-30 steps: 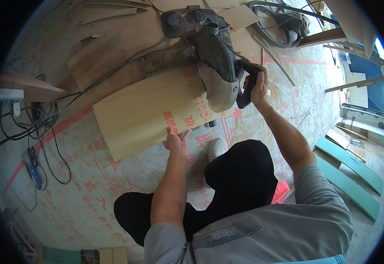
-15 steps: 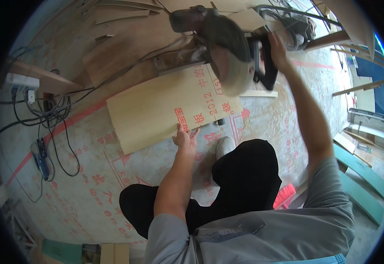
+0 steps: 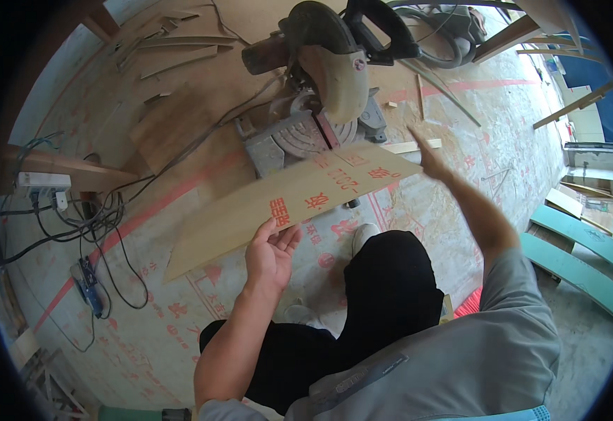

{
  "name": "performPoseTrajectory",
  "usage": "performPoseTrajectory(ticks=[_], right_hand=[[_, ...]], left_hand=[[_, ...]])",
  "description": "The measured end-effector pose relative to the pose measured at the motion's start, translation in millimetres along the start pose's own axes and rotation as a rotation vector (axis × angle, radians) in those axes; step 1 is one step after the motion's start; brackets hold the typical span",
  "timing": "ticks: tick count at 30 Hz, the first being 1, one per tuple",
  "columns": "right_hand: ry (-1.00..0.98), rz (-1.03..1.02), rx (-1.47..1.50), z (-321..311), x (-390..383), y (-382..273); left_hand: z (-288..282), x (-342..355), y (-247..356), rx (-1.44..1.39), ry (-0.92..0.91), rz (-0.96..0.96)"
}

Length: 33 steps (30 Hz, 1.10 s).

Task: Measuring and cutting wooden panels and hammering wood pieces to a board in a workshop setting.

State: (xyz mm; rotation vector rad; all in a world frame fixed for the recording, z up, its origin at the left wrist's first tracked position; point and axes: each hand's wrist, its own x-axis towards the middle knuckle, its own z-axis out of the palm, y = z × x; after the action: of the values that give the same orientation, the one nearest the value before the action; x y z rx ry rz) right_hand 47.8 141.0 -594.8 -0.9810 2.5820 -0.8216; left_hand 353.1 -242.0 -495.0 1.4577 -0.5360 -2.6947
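Floor sheeting [image 3: 141,344] spreads below-left of the grip; the saw [image 3: 331,88] stands beyond. The tan board [image 3: 250,217] is clamped by its near edge in the left hand [image 3: 268,259]; the blurred right hand [image 3: 435,161] is at its right end, closure unclear. Since earlier, the board has tilted and the saw's handle [image 3: 403,48] is released.

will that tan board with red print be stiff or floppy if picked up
The tan board is probably fairly stiff, since its near edge looks almost straight. It may be light for its size, as that edge looks thin. Being long and flat, it could tip if lifted at one end.
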Motion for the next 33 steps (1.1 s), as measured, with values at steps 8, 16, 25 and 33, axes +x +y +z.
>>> performPoseTrajectory(ticks=[8, 16, 25, 33], right_hand=[[0.105, 0.229, 0.531, 104, -74, -78], [0.101, 0.964, 0.186, 137, -27, -59], [-0.109, 0.803, 0.659, 138, 36, -19], [0.415, 0.697, 0.535, -36, 143, 34]], left_hand=[[8, -16, 25, 0.067, 0.053, -0.142], [-45, 84, -36, 0.411, 0.669, -0.184], [-86, 134, -128, -0.389, 0.133, -0.122], [-80, 149, -120, -0.553, -0.031, -0.055]])
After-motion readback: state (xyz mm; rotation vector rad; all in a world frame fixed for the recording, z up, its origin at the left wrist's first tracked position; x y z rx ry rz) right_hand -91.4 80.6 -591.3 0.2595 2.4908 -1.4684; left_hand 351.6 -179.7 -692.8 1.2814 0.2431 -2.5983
